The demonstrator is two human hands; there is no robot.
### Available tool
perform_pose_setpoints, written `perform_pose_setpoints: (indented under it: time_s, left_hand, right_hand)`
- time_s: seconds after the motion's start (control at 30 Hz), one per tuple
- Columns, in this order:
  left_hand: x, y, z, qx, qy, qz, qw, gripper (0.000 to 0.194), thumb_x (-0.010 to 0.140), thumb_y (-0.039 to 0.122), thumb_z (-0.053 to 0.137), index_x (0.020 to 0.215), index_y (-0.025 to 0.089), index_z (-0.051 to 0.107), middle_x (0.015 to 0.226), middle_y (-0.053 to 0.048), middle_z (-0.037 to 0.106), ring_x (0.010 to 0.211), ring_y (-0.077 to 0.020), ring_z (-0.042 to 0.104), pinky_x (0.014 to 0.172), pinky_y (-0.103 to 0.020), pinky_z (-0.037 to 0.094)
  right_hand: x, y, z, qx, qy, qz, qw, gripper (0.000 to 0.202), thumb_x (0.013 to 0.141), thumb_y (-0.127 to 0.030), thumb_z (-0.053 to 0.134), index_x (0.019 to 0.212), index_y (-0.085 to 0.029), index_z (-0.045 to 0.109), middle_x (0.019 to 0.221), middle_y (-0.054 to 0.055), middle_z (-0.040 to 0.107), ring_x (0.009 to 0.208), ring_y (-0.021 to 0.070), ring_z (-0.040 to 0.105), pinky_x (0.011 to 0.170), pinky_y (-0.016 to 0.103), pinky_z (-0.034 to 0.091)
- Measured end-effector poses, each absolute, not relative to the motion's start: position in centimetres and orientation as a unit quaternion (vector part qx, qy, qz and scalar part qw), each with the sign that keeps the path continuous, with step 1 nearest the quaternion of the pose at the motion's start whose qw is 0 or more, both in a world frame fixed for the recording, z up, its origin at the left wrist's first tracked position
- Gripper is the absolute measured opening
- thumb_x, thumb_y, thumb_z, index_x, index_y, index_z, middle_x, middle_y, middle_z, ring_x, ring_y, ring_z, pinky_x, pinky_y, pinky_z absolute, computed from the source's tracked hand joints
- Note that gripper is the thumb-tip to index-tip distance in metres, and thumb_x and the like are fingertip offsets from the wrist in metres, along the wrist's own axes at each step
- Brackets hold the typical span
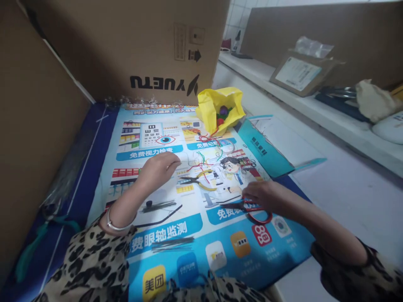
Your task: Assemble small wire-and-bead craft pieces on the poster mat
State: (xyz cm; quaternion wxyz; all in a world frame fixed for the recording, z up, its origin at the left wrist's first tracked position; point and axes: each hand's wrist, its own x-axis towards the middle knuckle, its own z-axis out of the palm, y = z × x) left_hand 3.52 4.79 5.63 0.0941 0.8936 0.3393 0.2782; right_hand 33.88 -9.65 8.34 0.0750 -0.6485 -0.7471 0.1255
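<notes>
My left hand (164, 167) is closed in a pinch over the poster's middle; what it pinches is too small to name. At the right, my right hand (256, 193) has its fingers bent together at the red-handled scissors (258, 216), whose dark blades point left. Between the hands lie yellow-handled pliers (201, 180), with red and green threads (204, 161) just beyond them. Thin dark wires (160, 205) rest below my left hand, and a second bundle (173, 244) sits nearer to me. A yellow bag (220, 111) stands behind, holding purple, red and green balls.
Cardboard (141, 50) walls the back and left. Teal-handled pliers (47, 222) lie at the left by clear plastic. An opened teal box (267, 147) is on the right. A ledge (346, 113) holds a small carton (297, 73) and a crumpled cloth (374, 100).
</notes>
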Motion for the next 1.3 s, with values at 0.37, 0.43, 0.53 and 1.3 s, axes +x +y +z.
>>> perform_pose_setpoints:
  time_s: [0.37,0.43,0.53,1.3]
  left_hand:
    - [3.7,4.9,5.1,0.854,0.365,0.33,0.168,0.014,0.082,0.029,0.049,0.077,0.022,0.061,0.08,0.0,0.066,0.076,-0.0142,0.06,0.07,-0.024,0.044]
    - [3.7,5.0,5.1,0.853,0.37,0.33,0.165,0.015,0.082,0.031,0.049,0.077,0.023,0.061,0.08,0.001,0.066,0.076,-0.0149,0.06,0.07,-0.025,0.044]
    - [3.5,5.1,5.0,0.851,0.373,0.333,0.16,0.016,0.082,0.033,0.049,0.077,0.023,0.061,0.08,0.001,0.067,0.076,-0.0154,0.06,0.07,-0.025,0.044]
    - [3.3,5.9,3.8,0.847,0.338,0.396,0.107,0.014,0.086,0.022,0.047,0.083,0.019,0.06,0.085,-0.004,0.066,0.085,-0.0152,0.059,0.078,-0.029,0.047]
  right_hand:
    - [36.1,-15.7,1.9,-0.577,-0.811,0.05,0.082,0.04,0.085,-0.015,0.046,0.124,-0.023,0.05,0.116,0.012,0.058,0.109,0.0228,0.052,0.089,0.041,0.047]
    - [36.5,-15.5,2.0,-0.579,-0.81,0.044,0.086,0.038,0.086,-0.018,0.046,0.124,-0.024,0.051,0.114,0.011,0.059,0.108,0.0224,0.053,0.088,0.04,0.047]
    - [37.5,-15.3,2.6,-0.593,-0.8,0.035,0.085,0.035,0.087,-0.02,0.046,0.121,-0.025,0.053,0.114,0.01,0.06,0.106,0.0212,0.054,0.087,0.038,0.048]
    - [24.7,-3.4,2.0,-0.496,-0.865,-0.072,0.024,0.032,0.08,-0.021,0.055,0.111,-0.016,0.054,0.099,0.012,0.057,0.095,0.0263,0.049,0.082,0.039,0.039]
